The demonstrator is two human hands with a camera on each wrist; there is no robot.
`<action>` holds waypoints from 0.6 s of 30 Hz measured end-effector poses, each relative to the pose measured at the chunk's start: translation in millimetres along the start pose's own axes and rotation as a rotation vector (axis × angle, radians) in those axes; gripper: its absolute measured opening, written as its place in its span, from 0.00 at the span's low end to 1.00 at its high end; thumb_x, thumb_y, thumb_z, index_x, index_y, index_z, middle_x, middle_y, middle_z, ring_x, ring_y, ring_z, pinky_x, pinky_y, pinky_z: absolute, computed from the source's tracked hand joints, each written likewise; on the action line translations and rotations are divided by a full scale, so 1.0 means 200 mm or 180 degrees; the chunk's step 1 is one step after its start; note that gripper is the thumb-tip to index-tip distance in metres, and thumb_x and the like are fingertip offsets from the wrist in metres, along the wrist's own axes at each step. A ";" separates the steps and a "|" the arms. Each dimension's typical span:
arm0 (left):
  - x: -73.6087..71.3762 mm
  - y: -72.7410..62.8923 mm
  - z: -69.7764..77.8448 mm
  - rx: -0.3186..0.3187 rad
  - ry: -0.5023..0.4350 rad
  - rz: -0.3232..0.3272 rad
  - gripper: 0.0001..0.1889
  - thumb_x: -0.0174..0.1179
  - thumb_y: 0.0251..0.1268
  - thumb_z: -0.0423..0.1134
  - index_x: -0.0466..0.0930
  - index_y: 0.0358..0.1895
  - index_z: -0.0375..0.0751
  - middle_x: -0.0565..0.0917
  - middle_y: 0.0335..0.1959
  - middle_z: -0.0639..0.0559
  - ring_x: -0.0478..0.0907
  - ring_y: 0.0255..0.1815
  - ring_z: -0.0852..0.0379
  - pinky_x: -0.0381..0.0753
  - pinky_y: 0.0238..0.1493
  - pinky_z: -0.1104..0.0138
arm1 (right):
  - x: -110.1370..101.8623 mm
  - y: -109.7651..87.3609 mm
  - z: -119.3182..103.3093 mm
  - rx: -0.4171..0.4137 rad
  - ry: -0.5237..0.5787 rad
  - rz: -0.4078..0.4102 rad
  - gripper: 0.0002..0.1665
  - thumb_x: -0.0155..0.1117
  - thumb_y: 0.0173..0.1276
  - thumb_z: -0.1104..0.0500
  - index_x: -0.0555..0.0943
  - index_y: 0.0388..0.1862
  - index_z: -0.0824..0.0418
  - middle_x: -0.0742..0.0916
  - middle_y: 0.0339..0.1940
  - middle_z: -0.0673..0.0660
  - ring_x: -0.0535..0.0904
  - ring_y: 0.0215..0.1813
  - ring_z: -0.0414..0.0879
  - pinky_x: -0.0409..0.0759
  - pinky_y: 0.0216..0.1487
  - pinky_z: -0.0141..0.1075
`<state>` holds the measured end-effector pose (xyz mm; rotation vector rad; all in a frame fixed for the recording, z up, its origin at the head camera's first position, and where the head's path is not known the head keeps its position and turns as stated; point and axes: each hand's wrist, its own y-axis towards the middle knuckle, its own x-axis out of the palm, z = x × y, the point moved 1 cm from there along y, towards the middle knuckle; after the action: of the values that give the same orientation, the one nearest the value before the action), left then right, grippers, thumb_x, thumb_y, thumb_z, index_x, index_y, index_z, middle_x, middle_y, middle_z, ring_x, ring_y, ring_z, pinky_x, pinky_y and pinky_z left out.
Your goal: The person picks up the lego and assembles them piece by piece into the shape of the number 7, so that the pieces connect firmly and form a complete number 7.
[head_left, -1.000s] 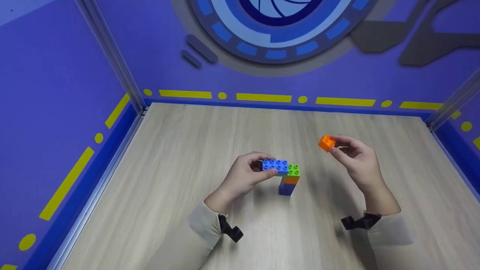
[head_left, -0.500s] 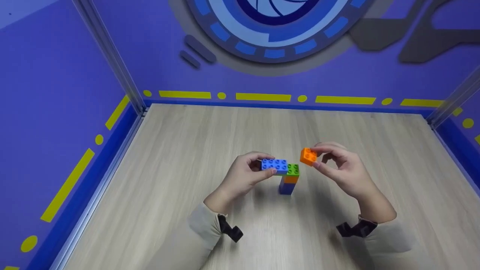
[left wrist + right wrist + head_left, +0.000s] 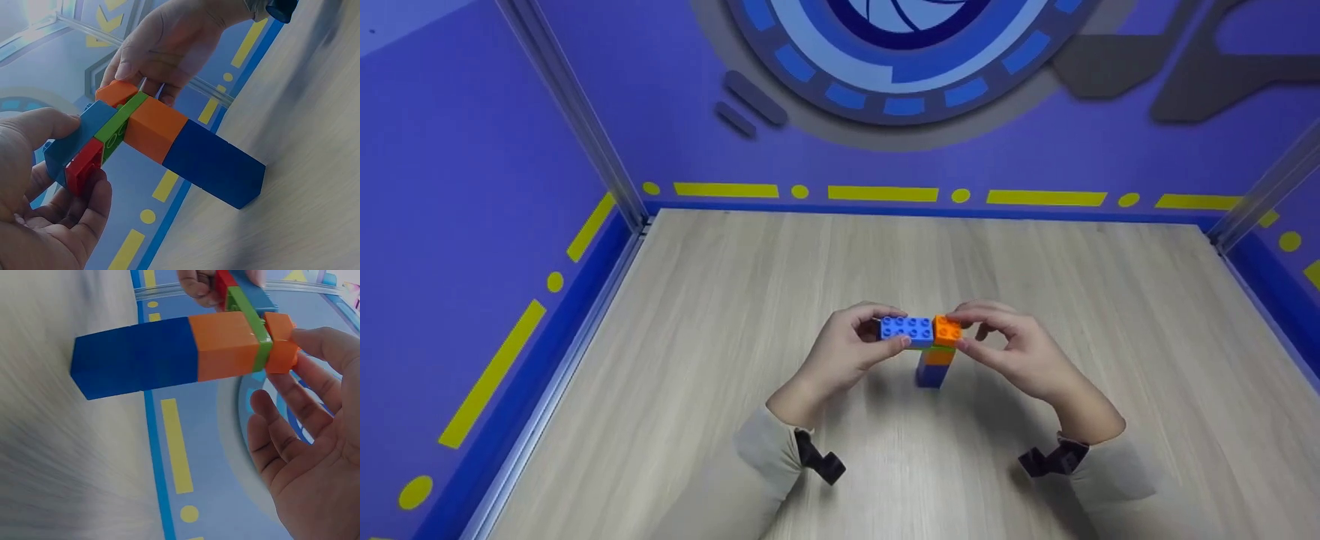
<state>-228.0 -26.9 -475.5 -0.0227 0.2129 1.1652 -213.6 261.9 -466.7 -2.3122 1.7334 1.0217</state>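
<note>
On the table stands a toy-brick build: a dark blue column (image 3: 214, 163), an orange brick (image 3: 154, 129) on it, then a thin green plate (image 3: 121, 119) reaching out to the left. My left hand (image 3: 847, 345) grips the long blue brick (image 3: 906, 330) on the plate's left part, thumb in front. A red brick (image 3: 84, 166) sits under the plate's outer end, with left fingertips against it. Between thumb and fingers, my right hand (image 3: 1020, 349) pinches a small orange brick (image 3: 947, 330) at the plate's right end, beside the blue brick. Whether it is fully seated I cannot tell.
The build's foot rests on a light wood tabletop (image 3: 720, 300). Blue panels with yellow marks (image 3: 883, 193) wall it at the back and sides. Black straps (image 3: 819, 457) circle both wrists.
My right hand has moved left and down with the small orange brick, from clear of the build to the green plate's right end. The left hand has stayed on the blue brick.
</note>
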 end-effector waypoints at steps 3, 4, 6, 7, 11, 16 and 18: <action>0.00 0.00 0.00 0.0007 -0.0021 -0.0002 0.20 0.76 0.76 0.39 0.89 0.67 0.41 0.88 0.62 0.42 0.85 0.53 0.53 0.89 0.54 0.71 | 0.02 0.00 0.02 -0.0006 0.0164 -0.0041 0.20 0.74 0.80 0.65 0.92 0.66 0.52 0.92 0.66 0.53 0.86 0.63 0.38 0.84 0.61 0.28; 0.00 0.00 0.00 0.0015 -0.0025 -0.0004 0.20 0.76 0.76 0.39 0.88 0.67 0.41 0.88 0.62 0.41 0.85 0.53 0.53 0.88 0.54 0.72 | 0.03 0.00 0.02 -0.0006 0.0256 -0.0038 0.20 0.73 0.80 0.66 0.91 0.67 0.54 0.92 0.66 0.53 0.86 0.63 0.38 0.84 0.62 0.28; 0.00 0.00 -0.01 0.0024 -0.0026 0.0001 0.20 0.76 0.76 0.39 0.88 0.67 0.41 0.88 0.62 0.41 0.85 0.53 0.51 0.88 0.53 0.72 | 0.06 -0.01 0.04 0.0024 0.0481 0.0000 0.21 0.71 0.80 0.68 0.90 0.68 0.59 0.92 0.66 0.51 0.87 0.63 0.38 0.85 0.64 0.27; 0.00 0.00 -0.01 0.0030 -0.0030 0.0007 0.20 0.76 0.76 0.39 0.88 0.67 0.40 0.88 0.62 0.41 0.85 0.53 0.51 0.88 0.53 0.72 | 0.07 -0.01 0.05 0.0041 0.0629 0.0032 0.21 0.70 0.80 0.70 0.89 0.68 0.62 0.92 0.66 0.50 0.88 0.63 0.38 0.85 0.65 0.27; 0.00 0.00 -0.01 0.0048 -0.0030 0.0022 0.20 0.76 0.77 0.38 0.88 0.66 0.40 0.87 0.61 0.41 0.84 0.52 0.52 0.88 0.53 0.72 | 0.15 -0.02 0.08 0.0093 0.1235 0.0217 0.20 0.64 0.81 0.74 0.85 0.69 0.73 0.91 0.67 0.46 0.88 0.67 0.39 0.87 0.69 0.29; 0.00 0.00 -0.01 0.0063 -0.0037 0.0019 0.20 0.76 0.77 0.38 0.88 0.67 0.40 0.87 0.62 0.40 0.84 0.52 0.54 0.88 0.54 0.72 | 0.22 -0.03 0.09 0.0008 0.1616 0.0471 0.18 0.60 0.83 0.76 0.82 0.67 0.78 0.91 0.68 0.48 0.87 0.70 0.41 0.88 0.69 0.31; 0.00 0.00 -0.01 0.0048 -0.0029 0.0014 0.20 0.76 0.77 0.39 0.88 0.67 0.41 0.87 0.62 0.41 0.84 0.52 0.54 0.88 0.54 0.72 | 0.24 -0.03 0.09 0.0020 0.1647 0.0554 0.17 0.61 0.83 0.76 0.82 0.67 0.77 0.92 0.67 0.48 0.89 0.67 0.42 0.89 0.68 0.31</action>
<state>-229.0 -26.5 -478.1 -0.0035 0.2138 1.1677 -209.2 232.8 -508.9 -2.6234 2.1326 0.4464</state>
